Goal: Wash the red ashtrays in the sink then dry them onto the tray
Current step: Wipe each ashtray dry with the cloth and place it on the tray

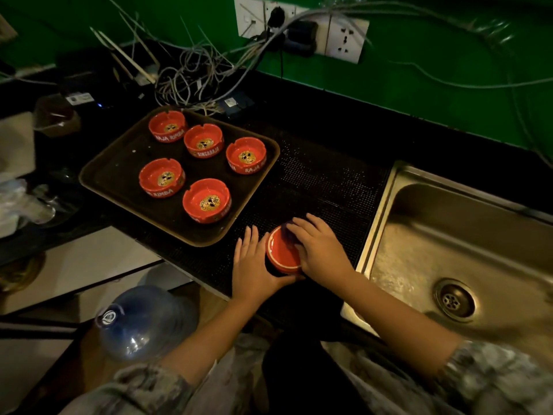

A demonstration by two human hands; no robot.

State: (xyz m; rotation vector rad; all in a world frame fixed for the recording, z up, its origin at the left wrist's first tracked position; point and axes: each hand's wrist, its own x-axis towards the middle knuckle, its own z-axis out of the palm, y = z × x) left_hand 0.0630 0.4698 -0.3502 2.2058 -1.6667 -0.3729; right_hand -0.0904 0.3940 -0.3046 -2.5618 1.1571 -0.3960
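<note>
Steel sink basin (419,223) lies right of my right hand (321,253). Brown rectangular tray (98,178) sits up and left of my left hand (254,262), five red ashtrays upright on it. Between the hands: a sixth round red ceramic ashtray (282,251), upside down on the black mat. Left hand braces its side, fingers straight. Right hand presses a dark cloth (288,230) onto its base. I judge drying is in hand. Next: flip it, carry it to the tray.
</note>
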